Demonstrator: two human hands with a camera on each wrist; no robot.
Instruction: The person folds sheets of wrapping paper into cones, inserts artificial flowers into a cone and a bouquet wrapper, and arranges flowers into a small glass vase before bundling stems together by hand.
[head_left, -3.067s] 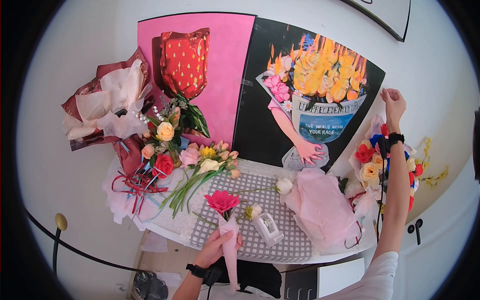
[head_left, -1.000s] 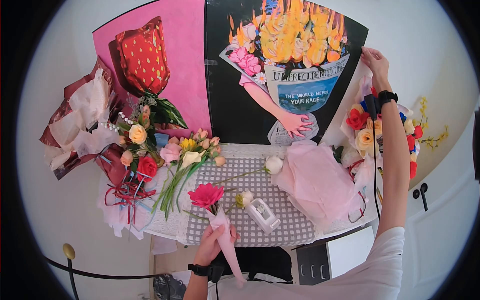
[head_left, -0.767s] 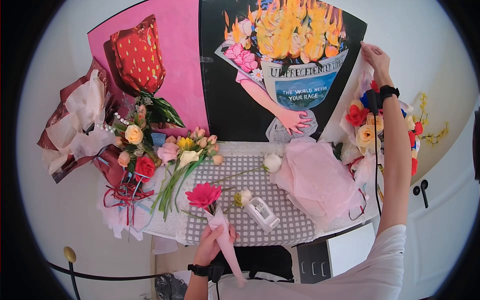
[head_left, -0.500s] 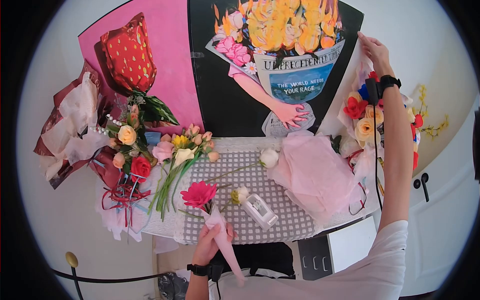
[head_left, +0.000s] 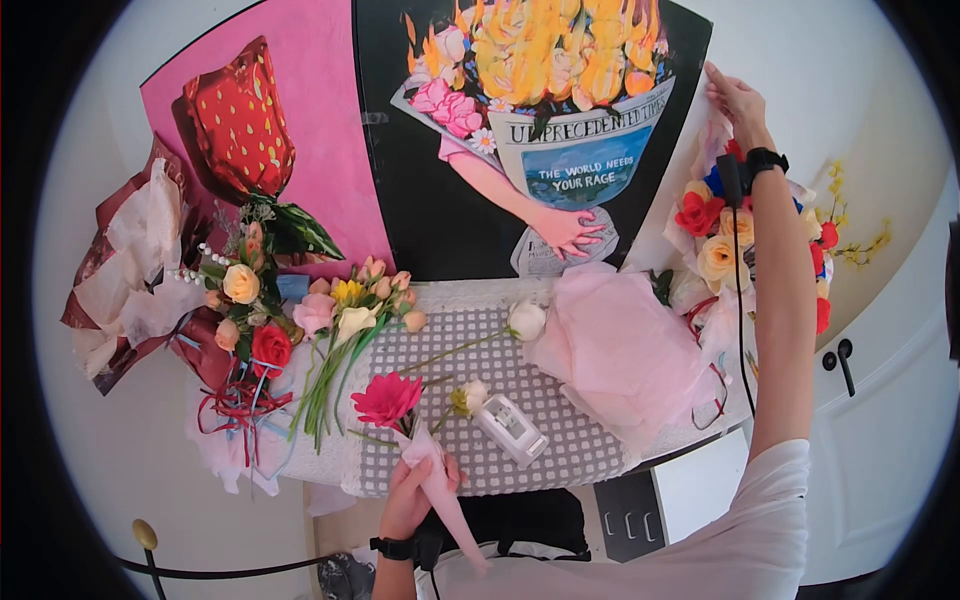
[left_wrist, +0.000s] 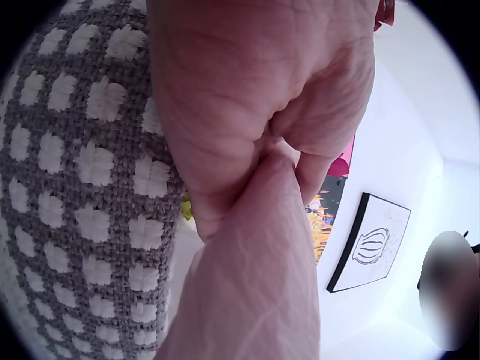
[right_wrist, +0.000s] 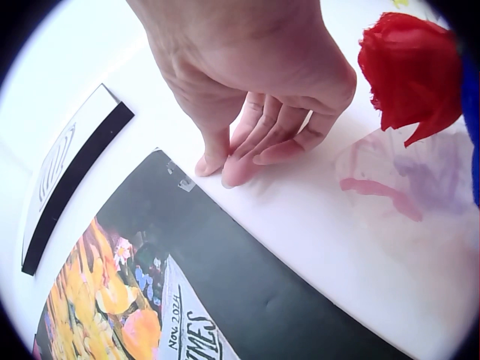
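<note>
My left hand [head_left: 408,500] grips a cone of pale pink paper [head_left: 444,508] around the stem of a magenta flower [head_left: 387,400], over the table's front edge. In the left wrist view, fingers and thumb of that hand [left_wrist: 259,97] pinch the paper [left_wrist: 251,277]. My raised right hand [head_left: 738,105] is beside the right edge of the black poster [head_left: 420,190]. Seen from the right wrist, this hand [right_wrist: 262,97] has its fingers slightly bent, thumb near the forefinger, by the poster's corner [right_wrist: 161,169]. It holds nothing visible; whether its fingertips touch the wall cannot be told.
On the checked cloth [head_left: 400,470] lie a tape dispenser [head_left: 512,430] and white flowers [head_left: 527,320]. Loose stems [head_left: 330,390] and a bouquet [head_left: 240,285] are at left, pink paper sheets [head_left: 620,350] and another bouquet [head_left: 720,260] at right. A pink poster [head_left: 330,150] stands behind.
The head view has shifted, so the posters and table sit further left in it and the posters' tops are cut off. Both hands keep much the same places relative to the things around them.
</note>
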